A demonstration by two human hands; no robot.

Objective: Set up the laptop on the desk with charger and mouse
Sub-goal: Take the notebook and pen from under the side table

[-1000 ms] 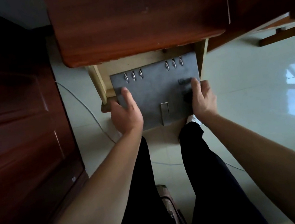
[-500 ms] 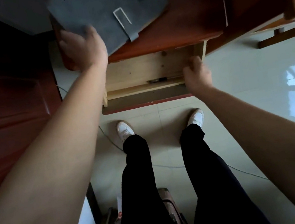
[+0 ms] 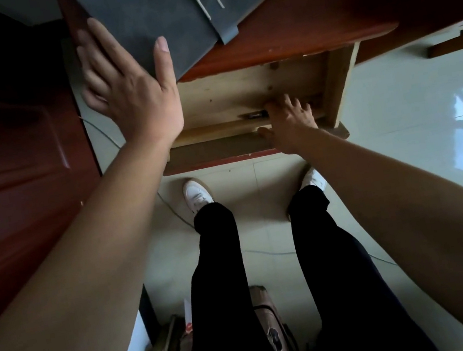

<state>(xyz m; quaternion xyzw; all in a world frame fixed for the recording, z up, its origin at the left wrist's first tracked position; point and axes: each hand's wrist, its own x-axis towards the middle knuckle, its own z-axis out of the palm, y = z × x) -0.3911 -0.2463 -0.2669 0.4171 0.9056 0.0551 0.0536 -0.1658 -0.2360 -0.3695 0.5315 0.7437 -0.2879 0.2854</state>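
A dark grey ring binder [image 3: 164, 10] with a strap loop lies on the reddish wooden desk [image 3: 317, 5], its corner past the desk's front edge. My left hand [image 3: 127, 82] is spread flat at the binder's near left corner, thumb on the cover, holding nothing. Below the desk top a light wooden drawer [image 3: 240, 93] stands pulled out. My right hand [image 3: 289, 122] reaches into its front right part, fingers spread beside a small dark object [image 3: 253, 114] lying along the front wall. No laptop, charger or mouse shows.
A dark red door [image 3: 3, 153] fills the left side. My legs and white shoes [image 3: 196, 195] stand on pale tiles crossed by a thin cable [image 3: 268, 250]. A brownish bag [image 3: 269, 329] sits on the floor behind my legs. Another wooden piece [image 3: 460, 42] is at the right.
The binder went from the drawer up onto the desk top. My left hand has let go of it and spread flat. My right hand moved from the drawer's right edge into the drawer.
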